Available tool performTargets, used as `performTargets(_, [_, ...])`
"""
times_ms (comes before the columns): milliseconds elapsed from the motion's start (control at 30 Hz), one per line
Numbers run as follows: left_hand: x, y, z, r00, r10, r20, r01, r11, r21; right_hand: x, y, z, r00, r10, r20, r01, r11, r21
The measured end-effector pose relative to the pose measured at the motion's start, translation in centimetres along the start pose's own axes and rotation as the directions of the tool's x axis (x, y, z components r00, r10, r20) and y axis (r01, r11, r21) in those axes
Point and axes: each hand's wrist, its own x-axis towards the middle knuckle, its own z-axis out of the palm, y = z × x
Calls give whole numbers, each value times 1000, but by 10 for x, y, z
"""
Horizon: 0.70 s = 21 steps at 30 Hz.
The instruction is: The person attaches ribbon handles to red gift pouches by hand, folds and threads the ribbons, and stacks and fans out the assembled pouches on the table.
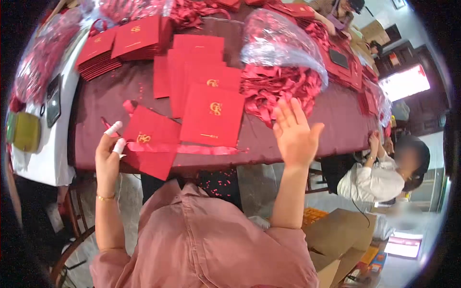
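Note:
My left hand [109, 151], with white covers on two fingertips, pinches a pink ribbon [187, 149] at the left edge of a red card bag [152, 139] with gold print. The ribbon stretches rightward across the bag's front. My right hand [293, 134] is raised with its fingers spread and nothing in it, right of the ribbon's far end. Between the hands, a red bag [211, 115] lies on top of several overlapping ones. Just beyond my right hand is a heap of red ribbons [278, 86] spilling from a clear plastic bag [276, 38].
Stacks of red bags [137, 38] stand at the back left of the dark red tablecloth [105, 96]. Phones lie at the far left [54, 103] and back right [338, 58]. A seated person [377, 177] works at the right, near a cardboard box [336, 235].

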Motion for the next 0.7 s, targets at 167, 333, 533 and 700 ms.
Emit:
performTargets(167, [3, 3, 0, 1000, -12, 10, 12, 1000, 7, -31, -80, -144, 680, -452, -578, 534, 845, -33])
performTargets(333, [5, 6, 1, 999, -42, 3, 42, 998, 54, -47, -95, -147, 625, -547, -557, 524, 823, -220])
performTargets(533, [3, 6, 3, 997, -74, -29, 75, 997, 33, -35, -86, -130, 630, -557, -540, 528, 818, -228])
performTargets(700, [4, 10, 2, 998, -65, 0, 65, 998, 15, 4, -62, -62, 922, -386, -40, 387, 910, 151])
